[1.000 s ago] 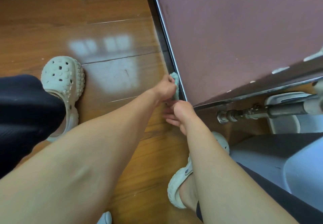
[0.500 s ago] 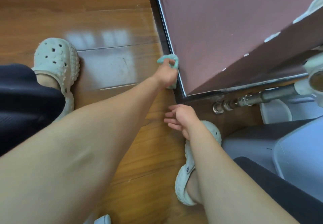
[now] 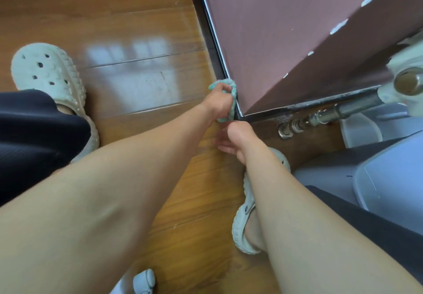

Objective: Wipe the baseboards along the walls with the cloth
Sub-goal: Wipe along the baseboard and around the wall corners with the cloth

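A dark baseboard (image 3: 207,30) runs along the foot of the mauve wall (image 3: 274,30) down to an outer corner. My left hand (image 3: 217,103) grips a teal fluffy cloth (image 3: 232,97) and holds it against the baseboard just above that corner. My right hand (image 3: 235,139) hangs below the corner with its fingers loose and spread toward the wooden floor, holding nothing. Around the corner the baseboard (image 3: 309,105) continues to the right, scuffed and dusty.
A metal pipe with fittings (image 3: 304,121) comes out of the floor by the right-hand wall. A grey plastic bin (image 3: 377,174) stands at the right. My feet wear pale clogs (image 3: 48,73) on the shiny wooden floor (image 3: 137,18).
My left hand with the cloth slid back down the baseboard toward the corner. My right hand stayed just below the corner, fingers loose.
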Action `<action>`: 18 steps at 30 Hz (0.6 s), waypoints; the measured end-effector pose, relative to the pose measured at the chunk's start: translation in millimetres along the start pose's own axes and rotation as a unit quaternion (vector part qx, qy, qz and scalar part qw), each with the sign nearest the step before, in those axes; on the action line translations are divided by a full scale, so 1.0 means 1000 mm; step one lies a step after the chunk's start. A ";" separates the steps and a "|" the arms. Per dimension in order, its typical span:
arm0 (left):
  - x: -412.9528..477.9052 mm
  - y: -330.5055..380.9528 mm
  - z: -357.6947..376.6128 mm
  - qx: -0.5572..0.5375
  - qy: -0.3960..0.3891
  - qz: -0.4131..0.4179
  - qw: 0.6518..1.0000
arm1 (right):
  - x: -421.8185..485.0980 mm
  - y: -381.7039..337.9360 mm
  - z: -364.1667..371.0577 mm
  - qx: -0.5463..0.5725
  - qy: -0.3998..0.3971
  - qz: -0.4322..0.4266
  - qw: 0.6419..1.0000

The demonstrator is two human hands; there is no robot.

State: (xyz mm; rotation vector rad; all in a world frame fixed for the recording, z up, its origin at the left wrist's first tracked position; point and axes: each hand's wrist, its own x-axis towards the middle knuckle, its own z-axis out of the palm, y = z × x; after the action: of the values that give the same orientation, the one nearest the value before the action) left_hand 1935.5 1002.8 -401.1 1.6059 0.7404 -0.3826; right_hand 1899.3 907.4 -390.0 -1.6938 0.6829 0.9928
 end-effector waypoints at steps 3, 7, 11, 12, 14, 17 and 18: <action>-0.016 -0.014 0.007 0.059 -0.031 0.000 0.998 | -0.003 0.009 -0.003 -0.028 -0.006 -0.002 1.000; -0.033 -0.020 0.006 0.019 -0.037 -0.011 0.999 | -0.017 0.018 -0.012 -0.067 -0.017 -0.012 0.998; -0.064 -0.003 0.004 0.010 0.000 -0.017 1.000 | -0.039 0.010 -0.023 -0.070 -0.016 -0.048 0.996; -0.073 0.002 0.002 0.014 0.011 -0.013 1.000 | -0.044 0.007 -0.024 -0.076 -0.014 -0.054 0.996; -0.093 0.012 -0.005 0.020 0.028 0.005 0.999 | -0.058 0.000 -0.025 -0.096 -0.019 -0.070 0.993; -0.119 0.020 -0.023 0.046 0.052 0.025 0.997 | -0.080 -0.006 -0.025 -0.108 -0.018 -0.088 0.990; -0.128 0.023 -0.028 0.056 0.057 0.026 0.996 | -0.085 -0.007 -0.026 -0.103 -0.004 -0.096 0.990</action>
State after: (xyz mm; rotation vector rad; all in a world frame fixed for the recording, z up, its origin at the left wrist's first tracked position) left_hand 1851.2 998.4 -298.3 1.7599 0.7725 -0.3005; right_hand 1870.2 883.9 -308.9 -1.8958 0.4135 0.9584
